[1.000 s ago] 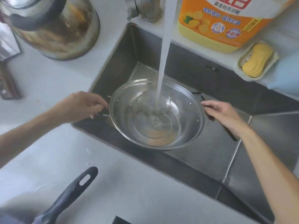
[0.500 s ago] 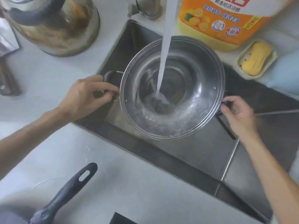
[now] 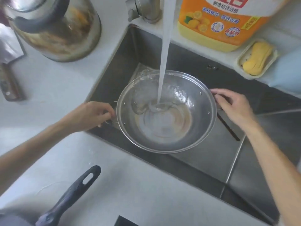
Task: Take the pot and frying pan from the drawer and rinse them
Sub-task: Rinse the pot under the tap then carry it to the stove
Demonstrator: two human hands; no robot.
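Out of the drawer already, the pot (image 3: 166, 111) hangs over the sink (image 3: 211, 154) under the running water (image 3: 164, 54), our left hand (image 3: 92, 115) gripping one side handle and our right hand (image 3: 234, 105) curled round the other, so we judge its rinse underway. A shallow swirl of water lies in the pot's bottom. The frying pan (image 3: 70, 198), only its dark handle showing on the bench (image 3: 138, 185), looks still to be rinsed
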